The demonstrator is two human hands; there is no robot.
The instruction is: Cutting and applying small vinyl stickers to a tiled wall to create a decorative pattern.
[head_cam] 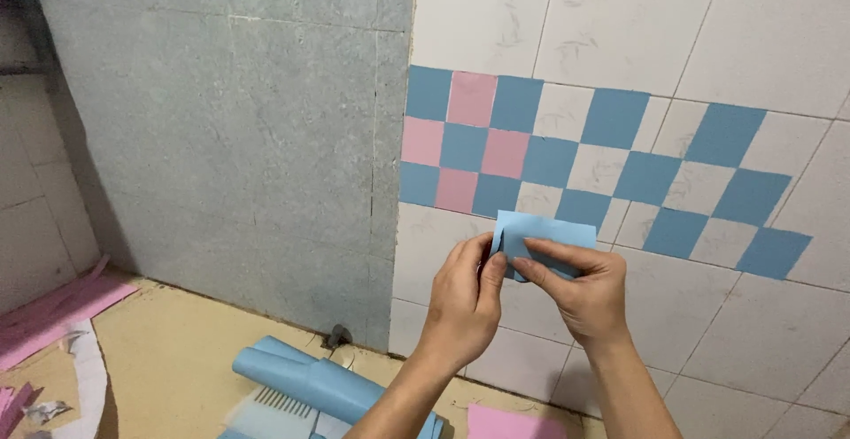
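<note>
**Blue square held up to a half-chequered wall**

Head view: Both hands pinch a blue square (547,237) at frame centre. The left hand (465,302) nips its left edge; the right hand (580,293) lays thumb and fingers closed across its face. It looks thin, light and floppy, best held by its edges. Blue and pink squares chequer the tiled wall (708,32) at 12 to 3 o'clock; a blue roll (301,377) lies at 7 o'clock on the floor (177,350).

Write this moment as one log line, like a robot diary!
left hand: pinches blue square | right hand: pinches same square | square: held before white tiled wall | floor: blue roll, pink sheets
</note>
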